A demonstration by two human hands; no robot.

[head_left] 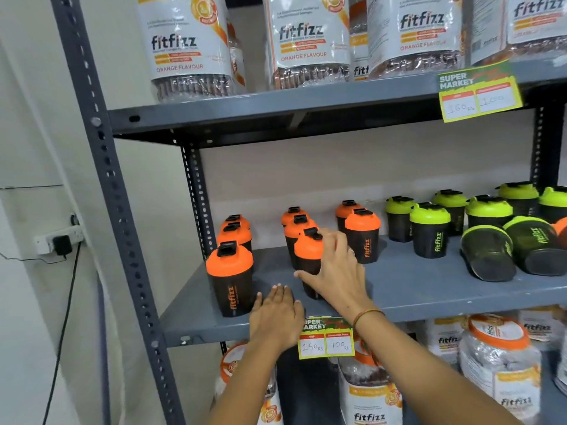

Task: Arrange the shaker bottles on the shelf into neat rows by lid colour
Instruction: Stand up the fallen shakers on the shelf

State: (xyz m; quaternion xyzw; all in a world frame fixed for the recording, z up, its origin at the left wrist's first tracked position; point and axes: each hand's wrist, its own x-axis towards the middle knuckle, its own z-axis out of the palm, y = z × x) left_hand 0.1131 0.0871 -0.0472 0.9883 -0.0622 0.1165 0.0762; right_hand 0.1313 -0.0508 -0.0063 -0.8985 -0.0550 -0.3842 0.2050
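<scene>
On the grey middle shelf (414, 280) stand black shaker bottles. Orange-lidded ones form three short columns on the left, with the front-left bottle (230, 280) near the edge. My right hand (334, 271) wraps around the front bottle of the middle column (308, 248), thumb on its left side and fingers on its right. My left hand (276, 314) lies flat on the shelf's front edge just right of the front-left bottle, holding nothing. Green-lidded bottles (429, 230) stand upright on the right. Two more green-lidded ones (487, 253) lie on their sides there.
Large Fitfizz jars (310, 41) fill the shelf above and more jars (497, 357) sit below. Price tags (326, 338) hang on the shelf edges. The rack's perforated upright (119, 210) is at the left, with a wall socket and plug (59, 240) beyond. An orange lid (563, 228) shows at the far right edge.
</scene>
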